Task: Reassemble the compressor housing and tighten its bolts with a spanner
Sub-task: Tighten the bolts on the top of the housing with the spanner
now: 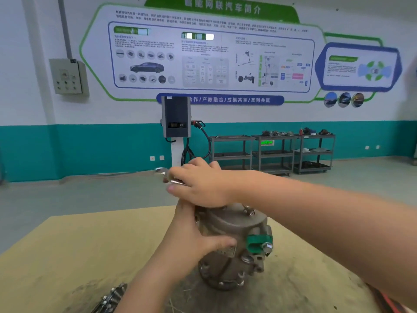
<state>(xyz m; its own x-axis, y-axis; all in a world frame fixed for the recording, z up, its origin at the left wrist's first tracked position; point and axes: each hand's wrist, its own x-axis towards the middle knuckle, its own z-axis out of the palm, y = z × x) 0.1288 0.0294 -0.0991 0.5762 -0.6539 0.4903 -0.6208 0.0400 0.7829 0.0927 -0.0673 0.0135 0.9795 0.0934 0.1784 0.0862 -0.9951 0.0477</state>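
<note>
A grey metal compressor stands upright on the tan worktable, with a green cap on its right port. My left hand grips the housing's left side, thumb across the front. My right hand sits over the top of the housing and holds a silver spanner, whose open jaw sticks out to the left past my fingers. The spanner's other end and the bolt under my right hand are hidden. One bolt head shows on the top right of the housing.
Some metal parts lie at the table's front edge, lower left. A red-handled item peeks out under my right forearm. Beyond the table are a grey floor, a charging post and shelving carts against the wall.
</note>
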